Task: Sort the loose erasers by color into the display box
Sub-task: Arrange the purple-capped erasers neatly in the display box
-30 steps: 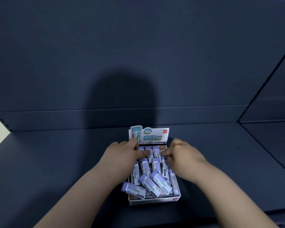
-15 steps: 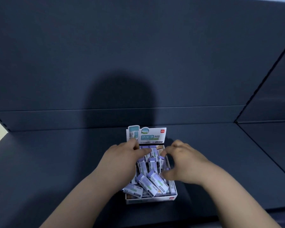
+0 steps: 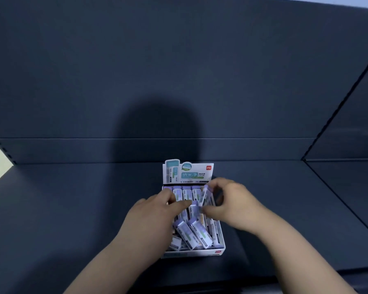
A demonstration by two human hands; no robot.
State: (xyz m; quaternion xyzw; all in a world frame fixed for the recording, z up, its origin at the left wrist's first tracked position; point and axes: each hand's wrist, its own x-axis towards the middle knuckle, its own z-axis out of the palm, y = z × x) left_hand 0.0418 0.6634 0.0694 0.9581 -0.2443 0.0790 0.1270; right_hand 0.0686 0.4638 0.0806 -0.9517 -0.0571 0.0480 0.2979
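Note:
A white display box with an upright printed header card stands on a dark shelf. Several purple-and-white sleeved erasers stand in a neat row at its back; others lie loose and crooked toward the front. My left hand is over the box's left half, fingers reaching in among the erasers. My right hand is at the back right corner and pinches one purple eraser, tilted, between thumb and fingers. What the left fingers hold is hidden.
The dark blue shelf floor spreads wide to the left and right of the box. A back wall rises just behind the header card. A slanted side panel closes the right.
The right hand has moved to the back right corner and taken up a tilted eraser. A tidy back row now shows. The left hand slid slightly lower over the box.

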